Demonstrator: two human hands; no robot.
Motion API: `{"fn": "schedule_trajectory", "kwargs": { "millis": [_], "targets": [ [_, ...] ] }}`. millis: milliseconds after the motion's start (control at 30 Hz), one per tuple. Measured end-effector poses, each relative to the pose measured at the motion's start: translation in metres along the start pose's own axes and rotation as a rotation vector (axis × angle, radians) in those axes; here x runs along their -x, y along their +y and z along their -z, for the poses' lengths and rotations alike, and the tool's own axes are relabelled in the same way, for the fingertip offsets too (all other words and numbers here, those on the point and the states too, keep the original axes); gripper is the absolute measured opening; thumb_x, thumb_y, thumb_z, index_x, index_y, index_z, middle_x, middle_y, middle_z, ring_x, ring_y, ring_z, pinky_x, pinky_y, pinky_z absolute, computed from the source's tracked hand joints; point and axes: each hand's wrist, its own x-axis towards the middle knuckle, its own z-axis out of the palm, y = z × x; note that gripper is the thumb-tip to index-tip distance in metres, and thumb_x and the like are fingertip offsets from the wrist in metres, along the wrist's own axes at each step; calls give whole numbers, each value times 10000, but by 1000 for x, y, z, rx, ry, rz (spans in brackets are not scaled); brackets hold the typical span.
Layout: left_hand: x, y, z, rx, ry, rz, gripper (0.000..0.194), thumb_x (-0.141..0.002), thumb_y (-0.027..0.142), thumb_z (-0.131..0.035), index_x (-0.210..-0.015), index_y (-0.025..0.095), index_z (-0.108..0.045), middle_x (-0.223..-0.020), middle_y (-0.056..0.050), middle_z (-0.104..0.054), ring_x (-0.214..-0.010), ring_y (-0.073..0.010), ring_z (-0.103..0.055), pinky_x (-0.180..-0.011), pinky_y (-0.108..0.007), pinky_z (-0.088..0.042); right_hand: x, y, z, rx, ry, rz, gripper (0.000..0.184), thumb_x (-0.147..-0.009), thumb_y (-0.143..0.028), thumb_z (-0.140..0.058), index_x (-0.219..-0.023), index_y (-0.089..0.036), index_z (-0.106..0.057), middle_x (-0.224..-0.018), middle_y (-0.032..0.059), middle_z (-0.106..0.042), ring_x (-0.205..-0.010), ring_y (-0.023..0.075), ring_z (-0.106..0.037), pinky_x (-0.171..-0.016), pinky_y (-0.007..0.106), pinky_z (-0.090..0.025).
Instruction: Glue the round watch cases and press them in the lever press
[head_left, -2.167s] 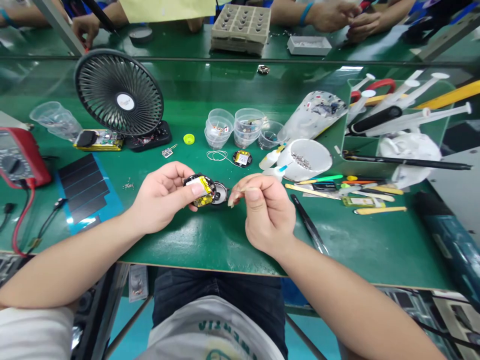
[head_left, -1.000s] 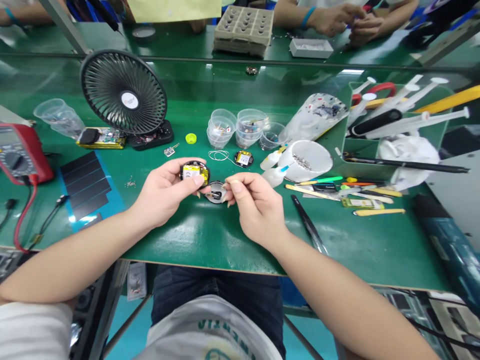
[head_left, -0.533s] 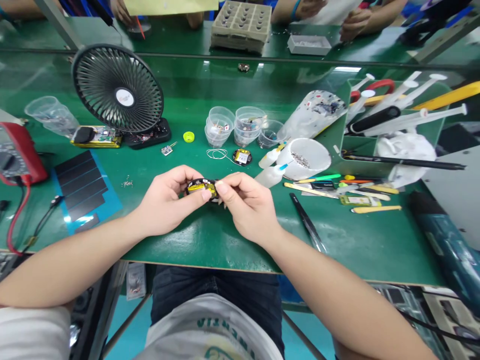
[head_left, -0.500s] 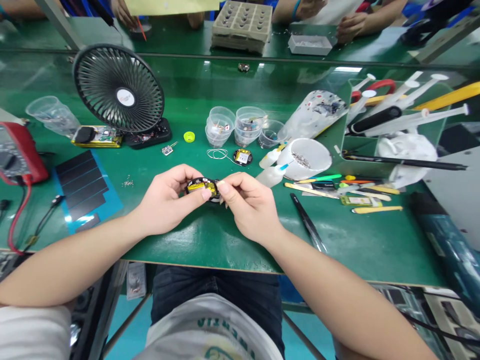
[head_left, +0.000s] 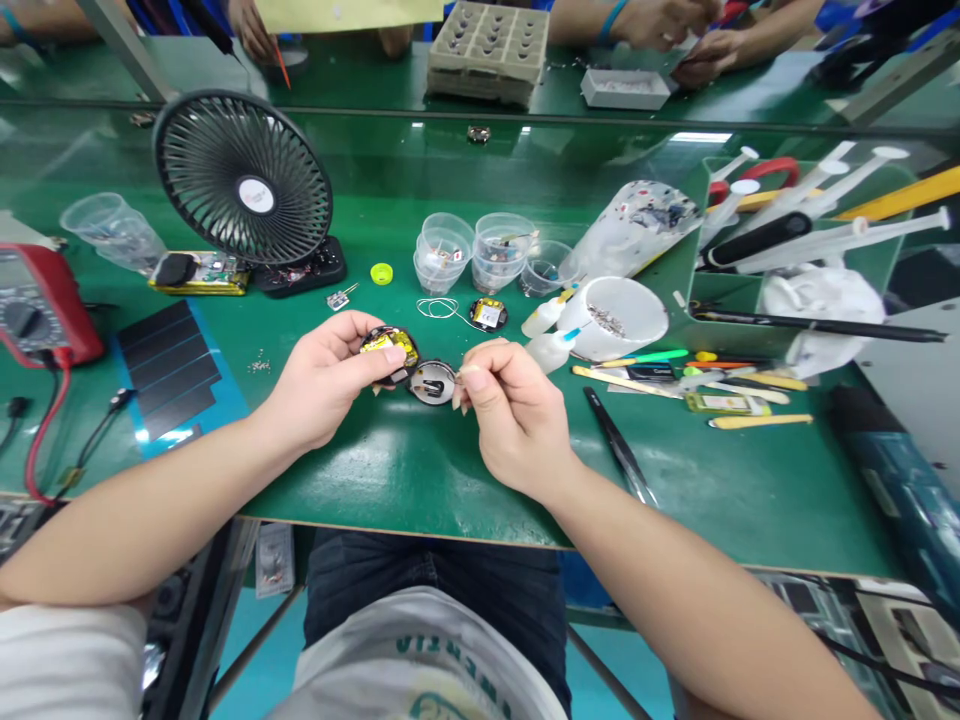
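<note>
Between thumb and fingers, my left hand (head_left: 334, 370) pinches a round black circuit module (head_left: 390, 352) with yellow tape on its face. My right hand (head_left: 510, 400) grips the right edge of a round silver cover (head_left: 433, 384), whose inner side with a dark oblong part faces up. The cover's left edge meets the module's lower right; whether a wire joins them I cannot tell. Both are held over the green bench (head_left: 405, 460). Behind them lies a similar round module (head_left: 488, 314) with a coiled white wire (head_left: 437, 308).
A black fan (head_left: 244, 190) stands back left, near a red multimeter (head_left: 49, 305). Clear cups (head_left: 444, 250) and a white tub of small parts (head_left: 615, 318) are behind my hands. Tweezers (head_left: 619, 445) lie to the right. Other people's hands (head_left: 664, 25) are across the bench.
The round module and the silver cover, stacked together before, are now apart side by side. My left hand tilts the module up to the left; my right hand has moved slightly right with the cover.
</note>
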Motion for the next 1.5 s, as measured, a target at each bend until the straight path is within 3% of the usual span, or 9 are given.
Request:
{"fn": "schedule_trajectory", "kwargs": {
  "millis": [300, 467, 600, 700, 833, 967, 1133, 1300, 1500],
  "targets": [
    [-5, 2, -1, 63, 91, 7, 450, -554, 263, -1001, -834, 165, -663, -764, 4, -725, -635, -119, -656, -579, -223, -545, 3, -2, 3, 8, -63, 155, 190, -1132, -321, -548, -960, -252, -588, -867, 26, -661, -832, 197, -651, -774, 380, -561],
    [-9, 0, 1, 69, 107, -16, 424, -584, 274, -996, -827, 166, -665, -784, 4, -713, -671, -112, -643, -574, -202, -514, 0, -8, 8, -85, -307, 282, 145, -1123, -261, -561, -986, -245, -607, -844, 10, -650, -772, 167, -622, -750, 337, -563],
    [-12, -2, 4, 73, 96, -46, 436, -634, 273, -982, -969, 189, -717, -843, 4, -720, -717, -120, -652, -602, -214, -516, -2, -13, 10, -171, -522, 204, 229, -1140, -339, -552, -947, -232, -616, -800, 5, -655, -728, 150, -613, -712, 311, -552],
    [-10, -4, 4, 47, 50, -46, 486, -656, 302, -982, -1070, 189, -754, -857, -4, -733, -727, -123, -657, -634, -227, -516, -1, -10, 5, -174, -377, 56, 287, -1138, -392, -560, -906, -228, -602, -775, -2, -639, -721, 148, -610, -701, 309, -548],
    [-3, -7, 2, 24, 2, -28, 425, -627, 314, -1020, -883, 173, -712, -801, -7, -741, -704, -123, -665, -672, -234, -543, -1, 1, -4, -181, -56, -253, 341, -1079, -541, -645, -967, -220, -623, -741, -30, -630, -633, 120, -588, -608, 264, -534],
    [1, -10, 0, 17, -58, -14, 468, -613, 291, -1035, -868, 177, -659, -740, 11, -729, -623, -115, -661, -603, -217, -547, -2, 7, -9, -267, -36, -351, 480, -987, -677, -711, -1058, -203, -691, -732, -30, -656, -627, 121, -606, -577, 255, -539],
    [4, -11, -2, -41, -115, -41, 497, -641, 255, -1015, -1038, 172, -728, -818, -12, -760, -678, -133, -704, -635, -232, -589, -2, 4, -9, -137, -62, -243, 408, -1025, -614, -696, -974, -210, -730, -771, -6, -683, -694, 142, -633, -652, 295, -551],
    [6, -10, -3, -70, -126, -107, 373, -676, 299, -1006, -920, 163, -758, -841, -37, -773, -748, -158, -735, -701, -260, -630, -1, 2, -5, 138, -33, -85, 302, -1106, -346, -606, -834, -222, -648, -767, 3, -687, -764, 161, -654, -748, 330, -524],
    [2, -11, 0, -3, -47, -94, 396, -623, 263, -1018, -879, 160, -735, -797, -15, -763, -687, -129, -711, -640, -214, -599, 1, 1, -2, 229, -4, 18, 260, -1112, -265, -555, -856, -231, -576, -802, 7, -674, -774, 164, -652, -731, 317, -515]
  ]
}}
